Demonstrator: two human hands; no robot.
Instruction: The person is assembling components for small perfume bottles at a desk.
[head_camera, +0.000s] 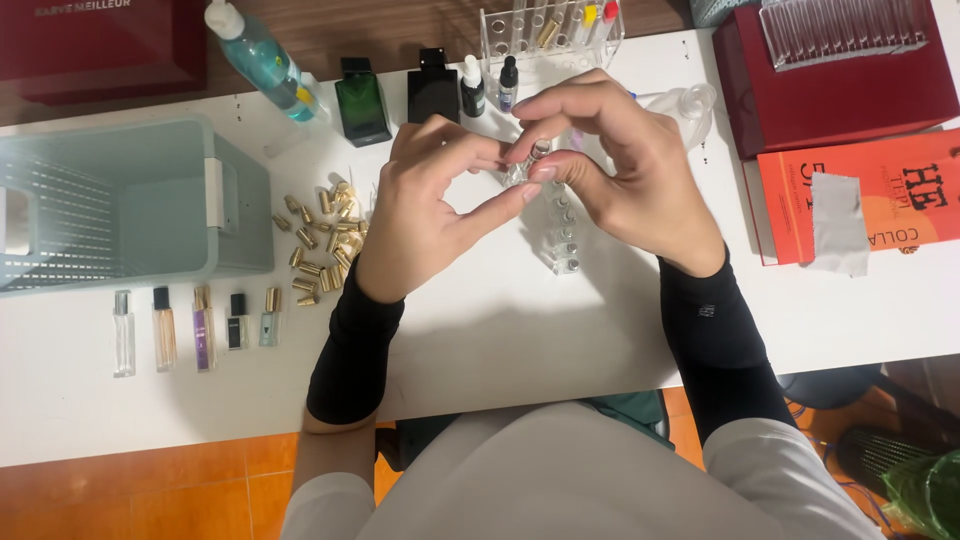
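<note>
small clear vial pinched between both hands

the vial is small, clear glass with a silvery top end, tilted and partly hidden by fingertips. it is held above the middle of the tabletop, nearer the far edge than the near one.

just beneath the hands a row of similar vials runs toward the near edge. a heap of gold caps lies just left of the left wrist, and beyond it a pale green basket fills the left end. five slim spray bottles lie in a line in front of the basket. along the far edge stand a green bottle, a black bottle and a clear rack. a red book lies at the right end. the broad near strip of the tabletop is bare white.

the left hand and the right hand both close on the vial, thumbs and forefingers pinching it, the remaining fingers curled.
</note>
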